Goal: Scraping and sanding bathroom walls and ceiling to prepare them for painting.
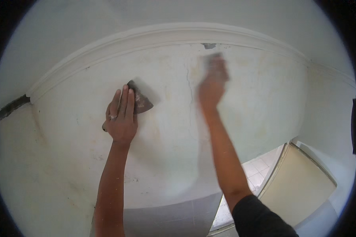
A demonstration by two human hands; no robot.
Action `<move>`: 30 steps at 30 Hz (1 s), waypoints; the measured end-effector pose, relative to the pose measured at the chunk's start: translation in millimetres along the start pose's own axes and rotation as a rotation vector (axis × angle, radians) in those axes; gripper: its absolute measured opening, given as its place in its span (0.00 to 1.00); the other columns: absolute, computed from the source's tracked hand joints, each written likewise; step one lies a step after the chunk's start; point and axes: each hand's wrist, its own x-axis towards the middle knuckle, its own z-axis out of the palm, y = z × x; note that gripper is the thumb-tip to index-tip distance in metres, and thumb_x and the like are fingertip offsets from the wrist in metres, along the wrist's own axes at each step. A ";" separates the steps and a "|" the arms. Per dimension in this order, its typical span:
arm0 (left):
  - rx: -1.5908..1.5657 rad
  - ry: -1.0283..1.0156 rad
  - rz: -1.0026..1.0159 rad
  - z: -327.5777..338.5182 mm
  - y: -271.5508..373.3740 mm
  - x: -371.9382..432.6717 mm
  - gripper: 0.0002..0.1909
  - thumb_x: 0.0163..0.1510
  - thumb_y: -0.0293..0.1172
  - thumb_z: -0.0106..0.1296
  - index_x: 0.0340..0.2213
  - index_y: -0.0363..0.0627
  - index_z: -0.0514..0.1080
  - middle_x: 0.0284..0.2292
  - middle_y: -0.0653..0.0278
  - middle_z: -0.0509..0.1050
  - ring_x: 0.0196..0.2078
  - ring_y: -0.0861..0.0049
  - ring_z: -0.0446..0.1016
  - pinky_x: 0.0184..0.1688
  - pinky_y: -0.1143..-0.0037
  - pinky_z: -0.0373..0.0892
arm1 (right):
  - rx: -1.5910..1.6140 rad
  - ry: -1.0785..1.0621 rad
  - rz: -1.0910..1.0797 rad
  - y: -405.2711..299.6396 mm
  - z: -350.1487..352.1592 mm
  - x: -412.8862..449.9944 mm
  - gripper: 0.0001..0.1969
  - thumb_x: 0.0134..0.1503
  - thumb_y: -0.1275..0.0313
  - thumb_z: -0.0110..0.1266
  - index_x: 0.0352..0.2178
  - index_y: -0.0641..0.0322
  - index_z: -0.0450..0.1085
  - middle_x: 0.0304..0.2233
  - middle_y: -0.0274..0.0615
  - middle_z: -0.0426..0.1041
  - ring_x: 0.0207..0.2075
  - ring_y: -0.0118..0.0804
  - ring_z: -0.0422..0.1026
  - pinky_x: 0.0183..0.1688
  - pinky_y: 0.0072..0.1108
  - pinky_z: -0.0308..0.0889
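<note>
My left hand (121, 118) is on the wall, gripping a putty knife (144, 102) with a broad, worn, stained blade. Its fingers stretch along the tool, and the handle's end (104, 127) shows by the wrist. Higher and to the right, my right hand (213, 86) is blurred by motion over the wall (166, 142). A greyish flat object (213, 57) appears at its fingertips, too smeared to name. Between the hands a thin crack (190, 86) runs down the off-white, patchy plaster. Above the right hand is a chipped grey spot (209, 46) just under the moulding.
A crown moulding (172, 32) runs along the ceiling (166, 11). At the far left is a dark, broken strip (10, 109). Lower right, a cream door (299, 183) stands beside an opening with a tiled floor (259, 169). A dark object (355, 127) is at the right rim.
</note>
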 end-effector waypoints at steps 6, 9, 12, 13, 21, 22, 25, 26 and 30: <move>0.048 0.019 0.026 -0.5 -16.4 -10.4 0.25 0.53 0.25 0.47 0.54 0.47 0.64 0.55 0.66 0.66 0.57 0.68 0.63 0.54 0.69 0.61 | 0.448 -0.645 -0.552 -17.1 -10.0 -6.3 0.20 0.50 0.82 0.41 0.45 0.60 0.69 0.51 0.43 0.68 0.54 0.43 0.65 0.59 0.30 0.57; 0.032 -0.008 0.069 -4.3 -16.4 -9.9 0.25 0.53 0.25 0.47 0.54 0.47 0.64 0.55 0.65 0.66 0.57 0.67 0.63 0.55 0.69 0.61 | 0.064 -0.179 -0.307 77.4 -22.9 50.6 0.21 0.50 0.83 0.43 0.46 0.62 0.68 0.49 0.45 0.70 0.52 0.47 0.67 0.56 0.31 0.61; -0.030 -0.010 0.070 3.9 1.7 -4.6 0.25 0.54 0.27 0.47 0.55 0.47 0.63 0.55 0.66 0.65 0.57 0.67 0.63 0.55 0.69 0.60 | -0.080 0.049 0.116 120.5 -26.6 60.5 0.24 0.49 0.86 0.41 0.49 0.66 0.66 0.51 0.49 0.68 0.55 0.47 0.64 0.57 0.30 0.58; 0.003 -0.005 0.062 6.2 1.4 -3.9 0.24 0.54 0.27 0.47 0.54 0.47 0.63 0.54 0.66 0.66 0.57 0.68 0.64 0.53 0.71 0.62 | -0.088 0.059 0.197 102.9 -12.6 56.9 0.24 0.49 0.87 0.40 0.50 0.67 0.65 0.52 0.51 0.66 0.56 0.48 0.62 0.59 0.31 0.57; 0.106 0.014 0.100 -5.3 -13.9 -7.3 0.22 0.55 0.25 0.43 0.52 0.44 0.65 0.53 0.64 0.68 0.54 0.69 0.67 0.52 0.72 0.62 | 0.230 -0.513 -0.388 100.8 -32.2 61.0 0.23 0.49 0.83 0.42 0.48 0.59 0.67 0.52 0.45 0.67 0.55 0.43 0.64 0.58 0.27 0.59; 0.074 0.028 0.099 -2.1 -8.1 -5.7 0.21 0.56 0.25 0.43 0.52 0.44 0.65 0.53 0.64 0.68 0.54 0.69 0.67 0.52 0.72 0.63 | 0.107 -0.341 -0.315 145.8 -45.5 74.8 0.23 0.49 0.84 0.41 0.47 0.60 0.68 0.51 0.45 0.68 0.55 0.44 0.64 0.58 0.26 0.60; 0.051 0.026 0.090 1.2 0.2 -1.8 0.21 0.57 0.26 0.42 0.52 0.44 0.65 0.53 0.64 0.67 0.54 0.69 0.67 0.52 0.73 0.64 | -0.071 -0.080 0.117 189.5 -72.7 100.8 0.24 0.46 0.87 0.40 0.46 0.63 0.68 0.49 0.46 0.70 0.55 0.46 0.64 0.57 0.26 0.60; 0.048 0.015 0.083 1.6 2.7 -0.5 0.21 0.57 0.26 0.42 0.53 0.43 0.64 0.54 0.64 0.67 0.54 0.69 0.67 0.51 0.73 0.65 | -0.137 -0.031 0.074 186.0 -64.7 97.8 0.24 0.45 0.88 0.40 0.46 0.64 0.68 0.48 0.47 0.70 0.54 0.47 0.65 0.57 0.27 0.60; 0.072 0.017 0.093 2.7 -5.3 -3.2 0.21 0.57 0.26 0.42 0.53 0.42 0.64 0.54 0.64 0.67 0.55 0.68 0.67 0.50 0.73 0.66 | 0.032 -0.286 -0.031 74.2 -15.2 36.1 0.30 0.42 0.88 0.40 0.49 0.59 0.66 0.53 0.43 0.66 0.55 0.43 0.64 0.54 0.28 0.63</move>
